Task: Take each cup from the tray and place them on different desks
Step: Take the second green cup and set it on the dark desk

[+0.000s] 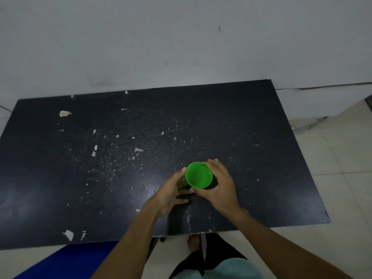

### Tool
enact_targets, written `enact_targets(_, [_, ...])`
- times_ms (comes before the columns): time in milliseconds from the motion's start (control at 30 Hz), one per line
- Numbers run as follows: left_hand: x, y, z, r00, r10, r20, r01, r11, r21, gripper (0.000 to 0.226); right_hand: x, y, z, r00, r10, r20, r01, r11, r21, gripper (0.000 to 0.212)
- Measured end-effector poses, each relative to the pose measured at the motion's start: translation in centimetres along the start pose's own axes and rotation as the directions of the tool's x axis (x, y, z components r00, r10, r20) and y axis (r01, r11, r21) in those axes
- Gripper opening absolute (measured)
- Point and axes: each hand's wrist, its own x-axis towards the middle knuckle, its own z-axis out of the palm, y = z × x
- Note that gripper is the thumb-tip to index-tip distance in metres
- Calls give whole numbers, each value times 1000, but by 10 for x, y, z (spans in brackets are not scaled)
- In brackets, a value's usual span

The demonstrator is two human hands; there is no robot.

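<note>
A bright green cup (198, 175) stands upright near the front middle of a black, scratched desk (100, 158). I look down into its open mouth. My left hand (173, 191) lies against its left side, with the thumb up by the rim. My right hand (219, 183) curls round its right side, fingers over the far edge and thumb at the near side. Both hands hold the cup. Whether its base touches the desk is hidden. No tray is in view.
The desk stands against a pale wall (181, 41). Its top carries white chips and flakes (64, 113). A tiled floor (342, 158) lies to the right. A blue object (70, 258) sits under the near left edge. My feet and legs (201, 256) show below.
</note>
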Motion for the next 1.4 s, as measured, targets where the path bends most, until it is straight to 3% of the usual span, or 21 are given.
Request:
enact_targets(200, [9, -2, 0, 999, -40, -22, 38, 998, -51, 55, 11, 5, 4, 999, 13, 30, -14, 1000, 24, 88])
enact_targets(567, [14, 2, 2, 995, -36, -96, 35, 999, -15, 31, 23, 6, 4, 997, 18, 81, -20, 1000, 23, 86])
enact_targets(733, [14, 2, 2, 993, -39, -116, 40, 999, 3, 44, 24, 8, 6, 996, 32, 89, -36, 998, 46, 88])
enact_targets(1067, [14, 0, 3, 992, -21, -125, 24, 1000, 20, 45, 28, 2, 5, 994, 9, 106, -8, 1000, -11, 82])
enact_targets(1167, [12, 1, 3, 991, -6, -137, 10, 1000, 26, 43, 27, -1, 3, 992, 26, 121, -18, 997, -69, 93])
enact_targets(1300, [5, 6, 0, 982, 42, -183, -36, 999, 36, 42, 29, -10, -4, 980, 16, 198, 12, 990, -140, 129])
enact_targets(1400, [-8, 13, -5, 959, 102, -266, -88, 994, 64, 45, 34, -25, -8, 974, -66, 215, 108, 976, -188, 129])
